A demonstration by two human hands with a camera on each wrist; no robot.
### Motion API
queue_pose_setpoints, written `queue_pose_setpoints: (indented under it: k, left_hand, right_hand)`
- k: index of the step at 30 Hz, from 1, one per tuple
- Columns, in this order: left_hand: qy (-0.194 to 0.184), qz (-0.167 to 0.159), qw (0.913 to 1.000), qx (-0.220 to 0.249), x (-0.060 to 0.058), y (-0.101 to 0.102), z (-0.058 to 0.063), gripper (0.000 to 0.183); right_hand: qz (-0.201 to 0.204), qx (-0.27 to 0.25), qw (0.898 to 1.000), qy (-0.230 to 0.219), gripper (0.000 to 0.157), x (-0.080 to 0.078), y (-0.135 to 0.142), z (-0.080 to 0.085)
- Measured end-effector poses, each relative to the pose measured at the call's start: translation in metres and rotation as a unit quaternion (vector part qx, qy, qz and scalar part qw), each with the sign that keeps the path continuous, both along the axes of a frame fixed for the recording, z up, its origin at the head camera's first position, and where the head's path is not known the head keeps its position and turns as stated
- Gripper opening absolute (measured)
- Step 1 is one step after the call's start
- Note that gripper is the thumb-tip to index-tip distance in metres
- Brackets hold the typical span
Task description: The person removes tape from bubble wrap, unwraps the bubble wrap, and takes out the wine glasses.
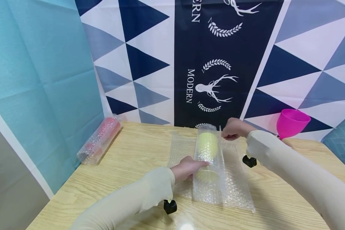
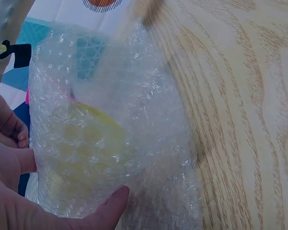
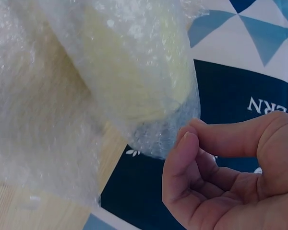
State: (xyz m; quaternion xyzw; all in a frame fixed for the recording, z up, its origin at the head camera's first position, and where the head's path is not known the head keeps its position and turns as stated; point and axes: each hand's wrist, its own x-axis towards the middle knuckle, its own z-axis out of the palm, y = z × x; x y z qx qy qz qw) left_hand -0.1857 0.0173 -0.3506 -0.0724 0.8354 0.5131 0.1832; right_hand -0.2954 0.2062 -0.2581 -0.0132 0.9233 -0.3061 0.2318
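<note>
A yellow object point(image 1: 208, 147), cup-like with a round rim in the left wrist view, lies rolled inside clear bubble wrap point(image 1: 238, 179) on the table. My left hand point(image 1: 188, 167) grips the roll from its left side, the thumb lying over the wrap; in the left wrist view the other fingers pass behind the plastic. At the roll's far end, my right hand point(image 1: 233, 129) has its fingers curled and pinches the edge of the wrap between thumb and forefinger point(image 3: 180, 155). Part of the sheet lies flat on both sides of the roll.
A red object in bubble wrap point(image 1: 100, 139) lies at the table's left edge. At the back right stands a bright pink cup point(image 1: 292, 123), its lower part hidden behind the right arm. Patterned cloth point(image 1: 149, 64) hangs behind the wooden table point(image 1: 138, 150).
</note>
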Motion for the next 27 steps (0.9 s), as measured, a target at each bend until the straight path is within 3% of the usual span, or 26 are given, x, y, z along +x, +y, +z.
queue_pose_setpoints:
  k: [6,15,20,27]
  left_hand:
    - [-0.002,-0.01,0.9998,0.015,0.004,-0.002,0.002,0.07]
    - [-0.002,-0.006,0.9999,0.015,0.003,-0.002,0.002,0.068]
    - [-0.004,-0.004,0.9998,0.019,0.004,0.0,0.004,0.062]
    - [0.0,-0.005,1.0,0.007,0.004,0.003,0.004,0.071]
  right_hand:
    - [0.001,-0.008,1.0,-0.012,0.026,0.005,0.021,-0.001]
    - [-0.007,-0.057,0.997,-0.054,0.01,0.012,0.061,-0.012]
    - [-0.013,-0.069,0.995,-0.07,0.013,0.011,0.072,-0.017]
    - [-0.014,-0.068,0.995,-0.068,0.01,0.012,0.078,-0.018]
